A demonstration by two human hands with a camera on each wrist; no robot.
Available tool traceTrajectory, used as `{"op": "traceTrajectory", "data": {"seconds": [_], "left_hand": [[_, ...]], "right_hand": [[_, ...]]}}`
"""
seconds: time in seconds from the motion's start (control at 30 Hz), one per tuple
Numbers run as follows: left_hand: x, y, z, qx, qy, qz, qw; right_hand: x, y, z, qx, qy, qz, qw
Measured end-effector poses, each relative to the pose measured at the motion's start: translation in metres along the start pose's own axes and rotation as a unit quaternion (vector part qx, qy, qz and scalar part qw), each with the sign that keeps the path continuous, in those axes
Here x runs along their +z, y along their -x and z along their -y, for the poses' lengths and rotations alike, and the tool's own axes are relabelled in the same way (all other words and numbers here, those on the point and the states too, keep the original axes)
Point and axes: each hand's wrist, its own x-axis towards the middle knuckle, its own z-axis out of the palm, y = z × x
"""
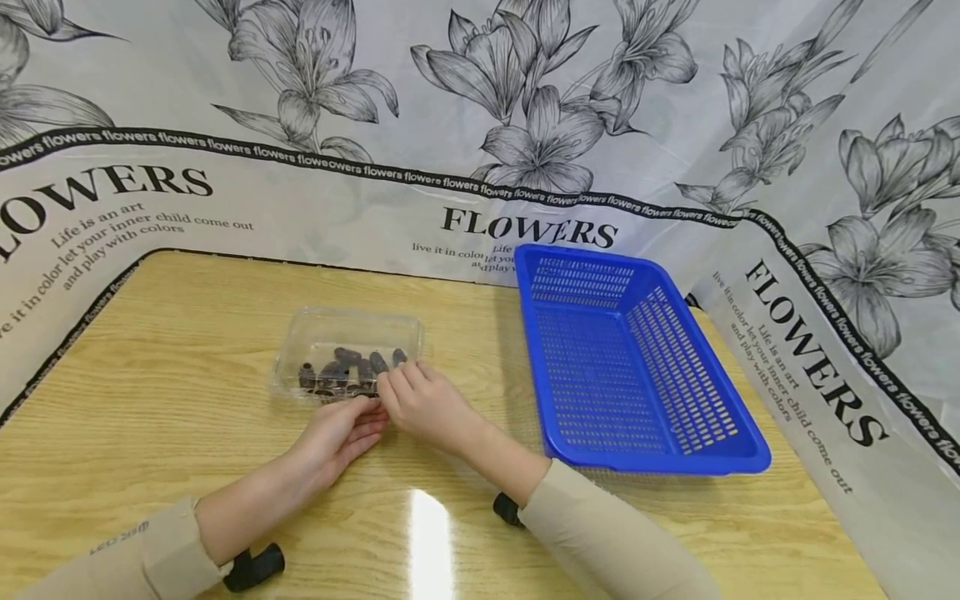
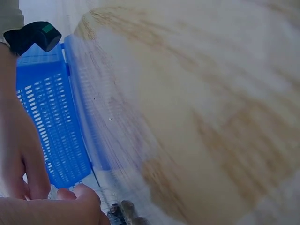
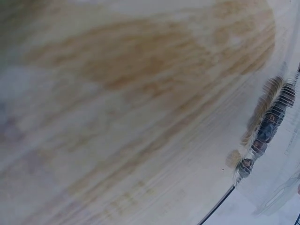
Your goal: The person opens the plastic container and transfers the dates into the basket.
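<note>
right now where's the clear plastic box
In the head view, the clear plastic box sits on the wooden table, left of the blue basket, with left hand and right hand at its near edge.

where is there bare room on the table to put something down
Bare tabletop lies left of the clear plastic box, and between that box and the blue plastic basket. It's crowded at the box's near right corner, where the left hand and right hand bunch by the dark date-like fruits.

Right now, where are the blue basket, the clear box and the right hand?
Blue basket (image 1: 607, 379), head view: its bare floor.
Clear box (image 1: 352, 328), head view: its back wall.
Right hand (image 1: 422, 404), head view: the back of the hand.
</note>
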Motion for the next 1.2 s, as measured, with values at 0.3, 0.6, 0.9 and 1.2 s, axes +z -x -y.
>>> {"op": "traceTrajectory", "data": {"seconds": [0.3, 0.6, 0.9, 1.2], "left_hand": [[0.0005, 0.0012, -0.0002, 0.002, 0.005, 0.008, 1.0], [0.0011, 0.0013, 0.0002, 0.001, 0.012, 0.009, 0.9999], [0.0001, -0.0001, 0.002, -0.001, 0.024, 0.023, 0.9995], [-0.0052, -0.0008, 0.0003, -0.023, 0.044, 0.046, 0.9977]], "right_hand": [[-0.0013, -0.0001, -0.0015, 0.011, -0.018, -0.004, 0.9998], [-0.0033, 0.0008, -0.0024, 0.04, -0.049, -0.01, 0.998], [-0.0082, -0.0029, -0.0084, 0.063, -0.081, -0.01, 0.9947], [-0.0085, -0.0031, -0.0095, 0.081, -0.101, -0.02, 0.9914]]}}
